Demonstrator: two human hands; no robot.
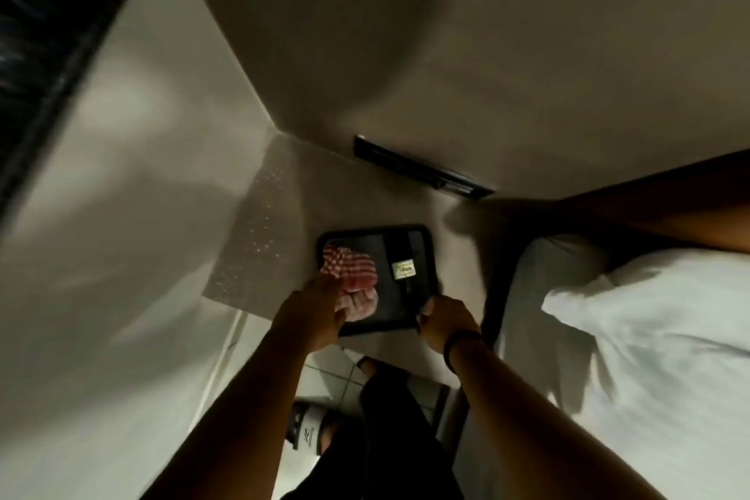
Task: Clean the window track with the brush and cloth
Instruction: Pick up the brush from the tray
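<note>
A black tray [422, 239] lies on a small pale table top. On its left half sits a crumpled red-and-white checked cloth [357, 272]. A dark brush with a pale label [403, 270] lies in the middle of the tray, its handle pointing toward me. My left hand [316, 308] reaches in from below with its fingers closed on the near edge of the cloth. My right hand [444, 321], wearing a black wristband, curls over the tray's near right corner. The view is dim and blurred.
A dark window frame [36, 32] runs up the far left above a pale wall. A black bar [422, 170] is fixed low on the wall behind the table. A bed with white pillows [649, 317] fills the right. My sandalled foot [308, 430] stands on tiled floor.
</note>
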